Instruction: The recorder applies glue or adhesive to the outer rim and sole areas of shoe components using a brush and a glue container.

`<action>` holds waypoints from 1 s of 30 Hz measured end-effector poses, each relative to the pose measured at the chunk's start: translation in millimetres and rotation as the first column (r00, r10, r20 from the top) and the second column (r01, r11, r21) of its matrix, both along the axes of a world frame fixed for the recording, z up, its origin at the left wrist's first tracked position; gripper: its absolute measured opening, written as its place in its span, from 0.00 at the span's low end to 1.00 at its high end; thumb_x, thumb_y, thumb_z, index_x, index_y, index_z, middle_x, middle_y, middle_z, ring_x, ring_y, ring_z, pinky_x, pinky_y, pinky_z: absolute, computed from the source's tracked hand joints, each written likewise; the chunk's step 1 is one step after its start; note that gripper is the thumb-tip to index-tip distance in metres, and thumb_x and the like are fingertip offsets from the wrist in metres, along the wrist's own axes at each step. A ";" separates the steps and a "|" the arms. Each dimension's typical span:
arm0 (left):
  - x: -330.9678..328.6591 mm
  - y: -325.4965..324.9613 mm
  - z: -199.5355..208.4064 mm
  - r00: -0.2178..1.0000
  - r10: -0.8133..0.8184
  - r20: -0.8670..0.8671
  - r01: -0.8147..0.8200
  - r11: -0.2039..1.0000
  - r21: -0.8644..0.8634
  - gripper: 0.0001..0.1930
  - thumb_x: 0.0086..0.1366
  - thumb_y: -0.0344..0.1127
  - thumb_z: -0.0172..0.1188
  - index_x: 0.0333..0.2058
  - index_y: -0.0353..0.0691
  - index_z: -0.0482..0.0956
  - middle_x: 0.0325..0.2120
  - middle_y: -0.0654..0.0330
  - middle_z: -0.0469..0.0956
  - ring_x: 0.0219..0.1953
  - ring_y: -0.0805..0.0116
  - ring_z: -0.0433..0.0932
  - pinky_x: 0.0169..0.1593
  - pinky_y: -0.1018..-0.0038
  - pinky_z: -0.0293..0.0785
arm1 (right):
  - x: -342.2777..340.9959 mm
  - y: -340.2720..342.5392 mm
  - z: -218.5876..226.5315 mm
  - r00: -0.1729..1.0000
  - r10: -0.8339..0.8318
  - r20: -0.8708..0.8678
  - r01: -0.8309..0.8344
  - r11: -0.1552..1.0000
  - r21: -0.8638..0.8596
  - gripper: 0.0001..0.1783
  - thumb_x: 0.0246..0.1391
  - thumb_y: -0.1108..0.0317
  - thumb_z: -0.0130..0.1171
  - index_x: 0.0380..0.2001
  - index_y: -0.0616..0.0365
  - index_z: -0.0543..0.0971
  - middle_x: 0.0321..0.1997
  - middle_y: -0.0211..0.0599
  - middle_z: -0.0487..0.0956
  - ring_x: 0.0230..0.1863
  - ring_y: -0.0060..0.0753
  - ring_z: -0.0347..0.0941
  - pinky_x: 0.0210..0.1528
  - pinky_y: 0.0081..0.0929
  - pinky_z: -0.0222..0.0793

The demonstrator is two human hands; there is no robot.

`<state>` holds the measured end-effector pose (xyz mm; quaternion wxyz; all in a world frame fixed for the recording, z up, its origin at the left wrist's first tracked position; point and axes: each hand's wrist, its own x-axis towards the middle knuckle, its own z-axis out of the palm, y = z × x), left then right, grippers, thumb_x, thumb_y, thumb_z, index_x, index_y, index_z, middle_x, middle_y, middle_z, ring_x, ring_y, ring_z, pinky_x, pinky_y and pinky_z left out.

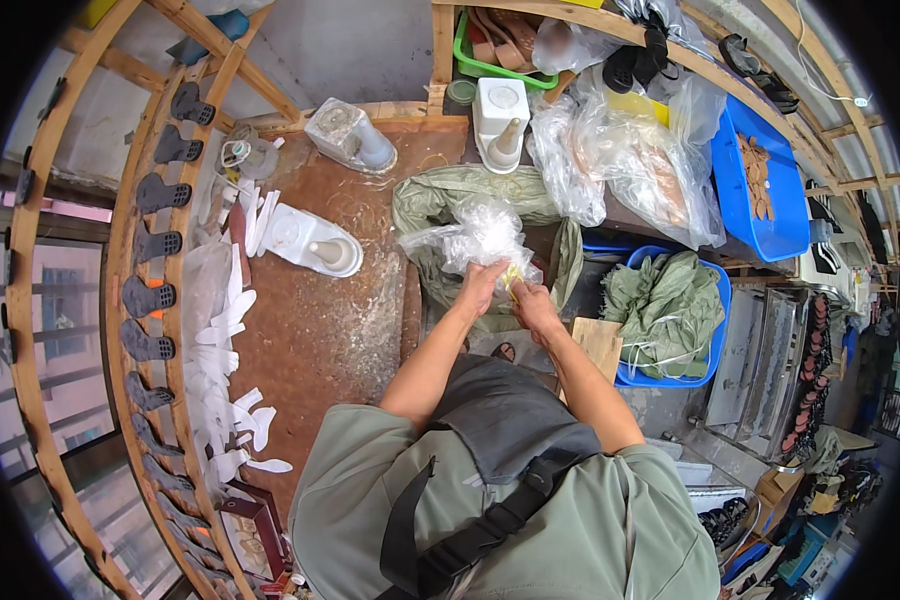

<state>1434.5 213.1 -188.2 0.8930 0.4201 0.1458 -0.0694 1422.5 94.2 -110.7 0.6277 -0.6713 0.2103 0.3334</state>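
Observation:
In front of my body, a crumpled clear plastic bag [492,228] is held above an opened green woven sack [440,195]. My left hand [482,287] is closed on the bag's near edge. Just beside it, my right hand [536,306] pinches the same edge, with its fingers curled. A small yellow patch [511,274] shows between the hands; what it is cannot be made out. The bag's contents are hidden by its folds.
A brown-topped bench [310,320] lies at left with white foot-shaped stands [310,240] and white cut pieces [232,310]. Dark soles [156,242] line a wooden rack. At right are a blue tub [722,330] with a green sack and a blue bin [785,215] of brown pieces.

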 end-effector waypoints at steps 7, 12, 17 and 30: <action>-2.0 19.4 -15.2 0.971 -0.194 0.138 0.028 0.670 0.742 0.11 0.60 0.28 0.53 0.41 0.33 0.76 0.37 0.61 0.77 0.39 0.68 0.74 0.43 0.72 0.70 | -10.5 -2.4 26.7 0.995 0.099 0.013 -0.099 0.995 -0.025 0.18 0.60 0.55 0.48 0.23 0.55 0.71 0.10 0.21 0.60 0.08 0.16 0.49 0.10 0.21 0.41; -7.5 13.9 29.2 0.989 -0.148 0.018 0.143 0.978 0.154 0.13 0.57 0.28 0.56 0.41 0.33 0.77 0.36 0.57 0.79 0.38 0.70 0.75 0.42 0.71 0.71 | -6.7 -6.8 57.2 0.996 0.083 -0.039 -0.082 0.996 0.031 0.17 0.61 0.57 0.47 0.23 0.55 0.72 0.10 0.20 0.60 0.08 0.14 0.47 0.10 0.20 0.40; -2.7 32.5 35.4 0.889 -0.397 0.229 0.102 0.658 0.746 0.13 0.56 0.29 0.56 0.41 0.33 0.76 0.37 0.55 0.79 0.39 0.65 0.76 0.44 0.70 0.71 | -17.9 -8.6 52.8 0.990 0.094 -0.105 -0.092 0.996 0.019 0.18 0.61 0.57 0.48 0.21 0.57 0.71 0.09 0.23 0.60 0.06 0.17 0.47 0.10 0.21 0.40; 84.2 36.2 -131.6 0.751 -0.307 -0.585 0.657 0.252 0.711 0.29 0.48 0.46 0.64 0.42 0.26 0.76 0.44 0.38 0.74 0.48 0.48 0.74 0.50 0.61 0.69 | -54.5 5.6 198.5 0.945 0.124 0.304 -0.123 0.992 -0.022 0.19 0.63 0.57 0.48 0.23 0.59 0.72 0.14 0.21 0.64 0.16 0.12 0.56 0.18 0.16 0.53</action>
